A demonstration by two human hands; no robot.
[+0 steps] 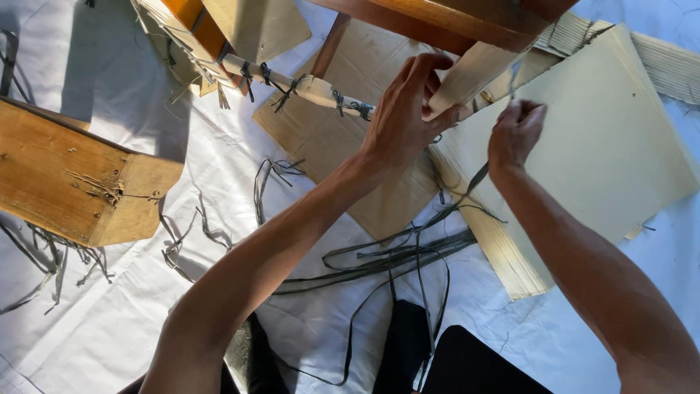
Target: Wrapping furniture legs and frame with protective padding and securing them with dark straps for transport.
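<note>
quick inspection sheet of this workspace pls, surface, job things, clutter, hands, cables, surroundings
surface: white sheet spread over the floor, creased, partly in shadow
job's things: pale wrapped rail of a wooden frame, tied at intervals with dark knots; dark fibre strip running up to the right hand
clutter: loose dark strands in a tangle on the sheet; cardboard sheets and a corrugated panel; short strand offcuts
hands: left hand gripping the pale rail end; right hand pinched shut on the dark fibre strip
cables: nothing seen
surroundings: wooden block at left with frayed strands beneath; the person's dark clothing at the bottom edge
</note>
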